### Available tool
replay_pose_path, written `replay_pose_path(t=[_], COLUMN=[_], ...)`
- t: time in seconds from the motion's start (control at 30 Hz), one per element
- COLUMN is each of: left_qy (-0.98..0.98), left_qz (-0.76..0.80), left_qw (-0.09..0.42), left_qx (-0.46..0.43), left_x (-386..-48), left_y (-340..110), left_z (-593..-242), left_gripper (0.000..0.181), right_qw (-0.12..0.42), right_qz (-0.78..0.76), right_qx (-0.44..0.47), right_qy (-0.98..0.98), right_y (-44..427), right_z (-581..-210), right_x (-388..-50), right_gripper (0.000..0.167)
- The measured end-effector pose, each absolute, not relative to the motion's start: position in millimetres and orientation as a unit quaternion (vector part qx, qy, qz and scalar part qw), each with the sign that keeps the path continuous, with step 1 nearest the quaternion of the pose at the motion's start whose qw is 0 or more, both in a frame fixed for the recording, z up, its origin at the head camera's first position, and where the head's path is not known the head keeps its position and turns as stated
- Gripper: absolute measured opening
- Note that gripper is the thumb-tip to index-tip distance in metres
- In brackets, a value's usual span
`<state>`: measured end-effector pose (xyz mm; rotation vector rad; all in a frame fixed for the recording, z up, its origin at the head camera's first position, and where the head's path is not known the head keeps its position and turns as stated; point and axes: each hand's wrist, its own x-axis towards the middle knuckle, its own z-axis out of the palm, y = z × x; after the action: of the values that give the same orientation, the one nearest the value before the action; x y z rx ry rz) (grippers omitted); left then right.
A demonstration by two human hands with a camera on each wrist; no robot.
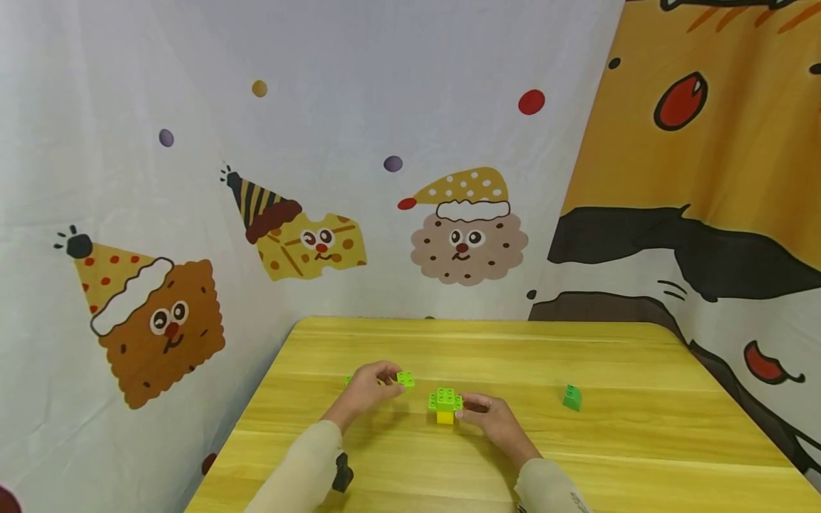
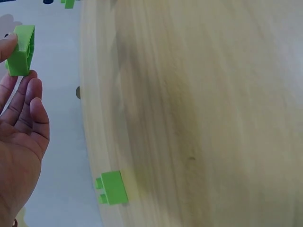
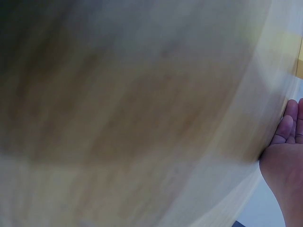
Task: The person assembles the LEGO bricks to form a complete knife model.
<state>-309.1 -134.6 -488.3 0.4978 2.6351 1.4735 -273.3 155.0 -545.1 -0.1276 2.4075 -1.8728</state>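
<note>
In the head view my left hand (image 1: pixel 370 390) pinches a light green brick (image 1: pixel 405 380) between thumb and fingers, above the table; the left wrist view shows the same brick (image 2: pixel 22 49) tilted, its hollow underside partly visible. Right of it stands a small build, a light green top (image 1: pixel 445 400) over a yellow block (image 1: pixel 445 417). My right hand (image 1: pixel 495 422) has its thumb and fingers at the build's right side. In the right wrist view that hand (image 3: pixel 289 151) shows only in part, its fingertips cut off, so its contact with the build is hidden there.
Another light green brick (image 2: pixel 113 188) lies on the table beyond my left hand, mostly hidden in the head view. A darker green brick (image 1: pixel 572 397) lies to the right on the wooden table (image 1: pixel 641 442). A printed curtain (image 1: pixel 359 128) hangs behind the table.
</note>
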Motion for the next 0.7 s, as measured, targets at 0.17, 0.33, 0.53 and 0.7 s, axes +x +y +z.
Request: replay_pose_path(t=[0.17,0.33,0.53,0.7], left_qy=[0.858,0.857,0.854,0.853], left_qz=[0.485,0.485,0.485,0.486], left_qw=[0.042,0.044,0.050,0.058], left_qx=[0.166,0.170,0.180,0.182], left_x=[-312.0,-313.5,-314.7,-316.7], left_y=[-127.8,-121.2,-113.2,-106.9], left_z=[-484.1,-478.8,-473.6,-471.9], left_gripper=[0.036,0.036,0.038,0.037], right_qw=[0.048,0.045,0.039,0.039], right_qz=[-0.609,-0.609,-0.604,-0.603], right_qx=[-0.041,-0.038,-0.040,-0.039], right_qy=[0.791,0.791,0.795,0.796], right_y=[155.3,154.6,154.3,154.2], right_z=[-545.4,-544.1,-543.9,-544.2], right_x=[-274.1,-273.3,-272.4,-272.4], right_gripper=[0.048,0.050,0.049,0.048])
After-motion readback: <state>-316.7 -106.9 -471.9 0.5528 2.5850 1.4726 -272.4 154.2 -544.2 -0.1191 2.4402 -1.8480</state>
